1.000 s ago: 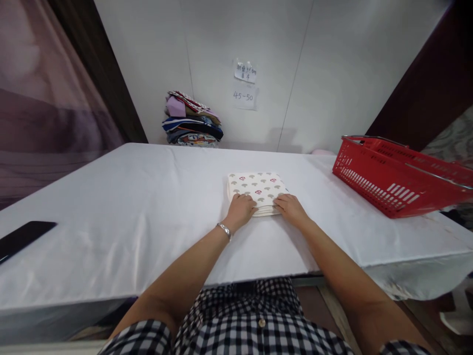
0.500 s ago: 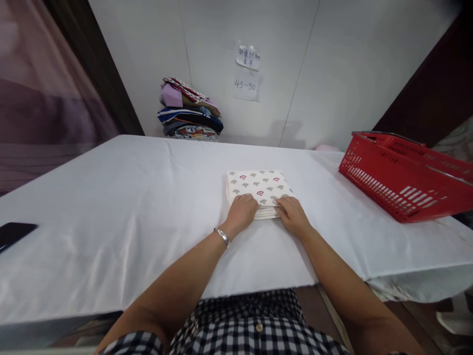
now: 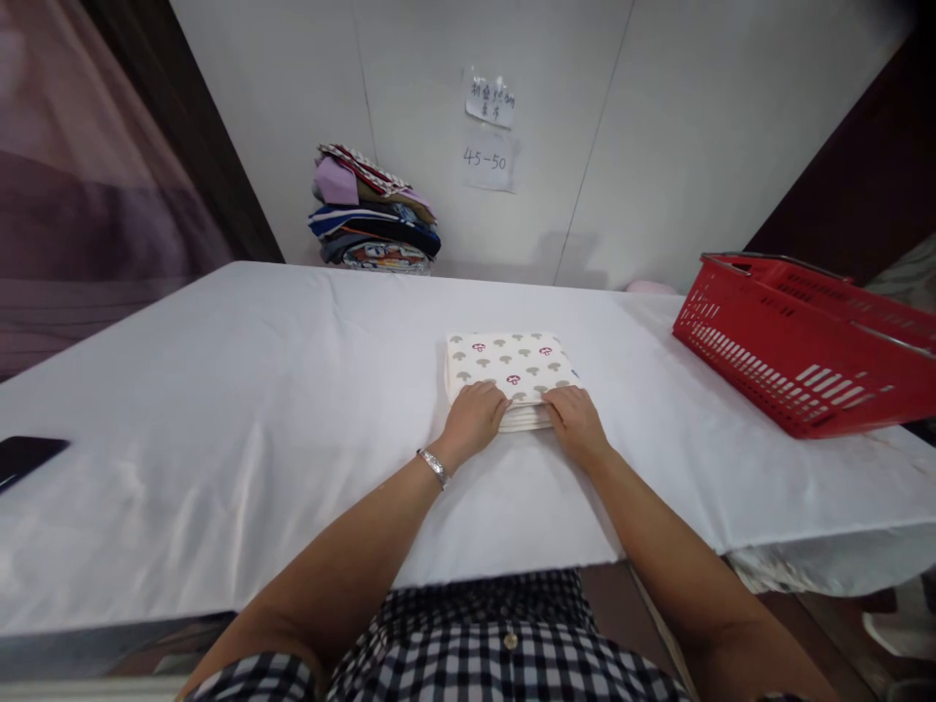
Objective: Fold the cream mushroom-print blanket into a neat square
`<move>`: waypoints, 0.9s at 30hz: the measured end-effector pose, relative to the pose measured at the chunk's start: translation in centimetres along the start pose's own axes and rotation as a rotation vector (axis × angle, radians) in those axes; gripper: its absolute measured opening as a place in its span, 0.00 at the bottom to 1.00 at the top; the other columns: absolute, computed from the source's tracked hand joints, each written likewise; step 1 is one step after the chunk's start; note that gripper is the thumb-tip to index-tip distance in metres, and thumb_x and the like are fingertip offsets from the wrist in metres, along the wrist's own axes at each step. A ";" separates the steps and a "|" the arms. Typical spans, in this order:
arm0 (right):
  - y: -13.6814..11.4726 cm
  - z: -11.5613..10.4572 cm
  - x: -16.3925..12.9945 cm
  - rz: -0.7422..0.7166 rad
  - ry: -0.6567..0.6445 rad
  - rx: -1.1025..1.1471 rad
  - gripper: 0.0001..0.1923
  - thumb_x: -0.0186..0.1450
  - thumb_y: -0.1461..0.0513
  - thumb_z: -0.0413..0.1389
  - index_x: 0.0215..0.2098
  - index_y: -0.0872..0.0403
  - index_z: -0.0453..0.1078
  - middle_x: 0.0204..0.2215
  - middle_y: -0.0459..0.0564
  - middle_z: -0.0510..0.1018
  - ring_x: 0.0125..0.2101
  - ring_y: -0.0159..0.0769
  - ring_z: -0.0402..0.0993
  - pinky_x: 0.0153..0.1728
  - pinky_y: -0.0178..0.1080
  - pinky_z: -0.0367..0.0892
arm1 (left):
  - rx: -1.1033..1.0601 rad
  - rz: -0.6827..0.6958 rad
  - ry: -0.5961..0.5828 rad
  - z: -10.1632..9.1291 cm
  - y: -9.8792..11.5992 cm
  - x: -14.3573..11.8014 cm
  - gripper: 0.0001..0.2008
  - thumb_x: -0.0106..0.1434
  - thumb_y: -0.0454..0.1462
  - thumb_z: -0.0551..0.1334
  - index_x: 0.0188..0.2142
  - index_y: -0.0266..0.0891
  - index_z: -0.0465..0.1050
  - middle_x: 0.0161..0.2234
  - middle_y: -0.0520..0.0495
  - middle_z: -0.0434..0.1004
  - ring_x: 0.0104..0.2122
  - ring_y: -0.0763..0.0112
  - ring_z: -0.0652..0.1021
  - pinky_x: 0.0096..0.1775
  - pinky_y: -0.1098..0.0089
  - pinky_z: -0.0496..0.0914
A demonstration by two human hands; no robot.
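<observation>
Head view shows the folded cloth (image 3: pixel 507 365) just right of the frame's centre, a cream square printed with small grey and red mushrooms, lying flat on the white-covered bench (image 3: pixel 241 390); its layered edges face me, stacked evenly, which I judge is why both hands sit at that near edge, where the layers can be pinched together and kept square. My left hand (image 3: pixel 473 417) rests on the near left corner with its fingers curled down over the edge; my right hand (image 3: pixel 577 421) does the same on the near right corner; both appear clenched on the cloth's near side, though I cannot see whether the thumbs are tucked under it. A silver bracelet (image 3: pixel 433 466) sits on the left wrist; the forearms run back to a checked shirt (image 3: pixel 504 653) at the bottom of the frame.

Further out, a red basket (image 3: pixel 790 361) stands on the bench at the right of the frame, well apart from the cloth, its open top tilted away from me; a stack of folded clothes (image 3: pixel 374 226) sits against the wall at upper centre-left, beyond the bench's far edge; two paper notes (image 3: pixel 488 132) are stuck to the wall above the cloth; a dark phone (image 3: pixel 25 456) lies at the far left edge of the frame.
</observation>
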State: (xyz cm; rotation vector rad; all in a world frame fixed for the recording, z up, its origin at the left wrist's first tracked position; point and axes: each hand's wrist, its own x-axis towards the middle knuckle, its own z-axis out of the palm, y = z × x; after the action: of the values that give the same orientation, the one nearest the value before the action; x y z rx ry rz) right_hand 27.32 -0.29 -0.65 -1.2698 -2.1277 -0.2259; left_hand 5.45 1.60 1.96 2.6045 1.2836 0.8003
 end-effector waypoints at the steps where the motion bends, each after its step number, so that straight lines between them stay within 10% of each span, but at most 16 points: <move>1: 0.1 -0.2 -0.1 -0.005 0.013 0.000 0.13 0.68 0.63 0.44 0.42 0.53 0.70 0.37 0.54 0.76 0.39 0.42 0.67 0.42 0.45 0.61 | -0.006 0.008 0.001 0.0 0.0 -0.1 0.15 0.69 0.39 0.48 0.30 0.39 0.69 0.32 0.46 0.71 0.35 0.66 0.71 0.38 0.64 0.64; 7: 0.1 -0.9 -0.7 -0.013 0.018 0.040 0.13 0.68 0.63 0.44 0.43 0.52 0.70 0.37 0.53 0.76 0.38 0.41 0.67 0.41 0.44 0.61 | -0.018 0.093 0.027 0.1 0.1 -0.8 0.12 0.64 0.37 0.56 0.48 0.42 0.67 0.47 0.45 0.71 0.48 0.63 0.70 0.47 0.61 0.63; 18: 0.1 -1.0 -0.8 -0.024 -0.019 0.097 0.14 0.69 0.62 0.44 0.43 0.52 0.71 0.36 0.52 0.76 0.37 0.40 0.68 0.39 0.43 0.61 | 0.074 0.130 -0.003 0.3 -0.1 -1.0 0.09 0.66 0.30 0.48 0.35 0.39 0.66 0.34 0.47 0.73 0.34 0.67 0.71 0.37 0.65 0.64; 27: 0.0 -0.9 -0.8 0.026 -0.050 0.127 0.15 0.69 0.62 0.44 0.44 0.51 0.72 0.37 0.52 0.76 0.38 0.40 0.68 0.40 0.44 0.61 | 0.094 0.147 -0.004 0.6 -0.2 -1.2 0.14 0.63 0.26 0.50 0.41 0.41 0.69 0.46 0.46 0.72 0.43 0.66 0.73 0.40 0.65 0.66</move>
State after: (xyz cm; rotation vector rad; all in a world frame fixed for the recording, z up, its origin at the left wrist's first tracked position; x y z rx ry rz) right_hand 27.97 -1.28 -0.45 -1.2400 -2.1304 -0.0468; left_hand 5.04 0.84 0.92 2.7999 1.1672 0.7740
